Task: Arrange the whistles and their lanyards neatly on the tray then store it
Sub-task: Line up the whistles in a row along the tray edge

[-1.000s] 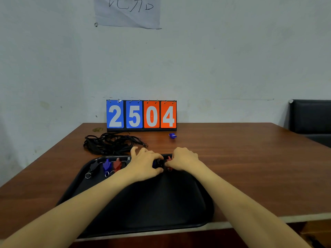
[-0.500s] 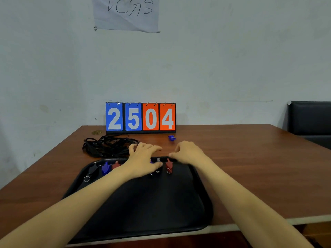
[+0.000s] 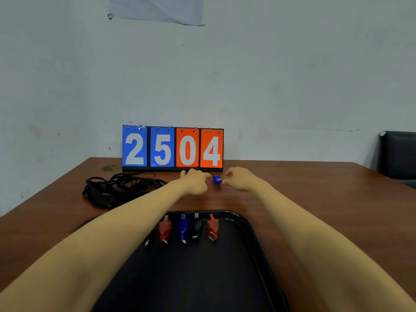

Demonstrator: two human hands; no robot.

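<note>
A small blue whistle [image 3: 216, 179] lies on the brown table just in front of the scoreboard. My right hand [image 3: 240, 179] pinches its right end with thumb and fingertip. My left hand [image 3: 195, 181] is at its left side, index fingertip by its ring, holding nothing. Along the far edge of the black tray [image 3: 236, 216] lies a row: a red whistle [image 3: 165, 228], a blue one [image 3: 183, 226], a black one [image 3: 197, 225] and another red one [image 3: 212, 225]. My left forearm hides the row's left part. The black lanyards [image 3: 117, 188] sit tangled at the left.
A flip scoreboard [image 3: 172, 149] reading 2504 stands at the back of the table against the wall. A black chair [image 3: 398, 154] is at the far right. A paper sheet [image 3: 157, 7] hangs on the wall above.
Both hands have left the tray's whistle row and reached forward to the blue whistle near the scoreboard. The camera has tilted, so the tray appears lower and closer.
</note>
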